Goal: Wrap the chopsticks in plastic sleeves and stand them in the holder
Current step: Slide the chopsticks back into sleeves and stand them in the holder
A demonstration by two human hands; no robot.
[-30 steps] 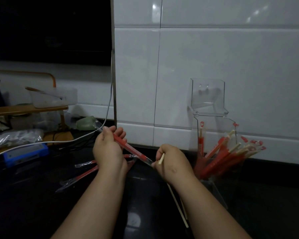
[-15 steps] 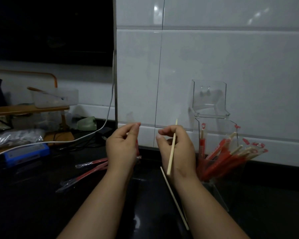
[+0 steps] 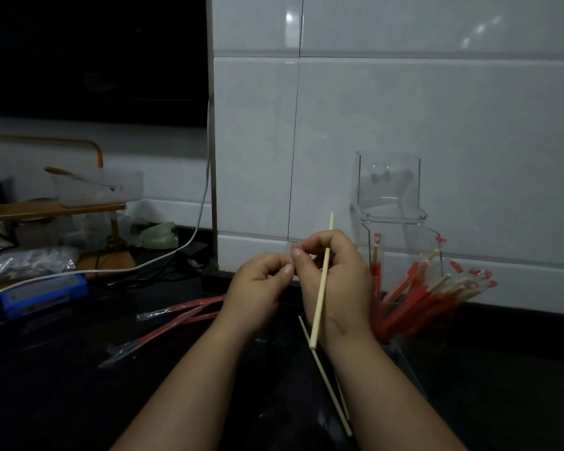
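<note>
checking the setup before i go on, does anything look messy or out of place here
Mildly. The wrapped chopsticks lean sprawled rightward out of the clear holder instead of standing, and a bare chopstick lies loose on the dark counter.

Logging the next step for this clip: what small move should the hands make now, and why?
Probably open the sleeve mouth and slide the chopstick in. The right hand holds it bare and upright, while the fingertips of the left hand meet the right's, seemingly pinching something clear; wrapped pairs already stand in the holder.
</note>
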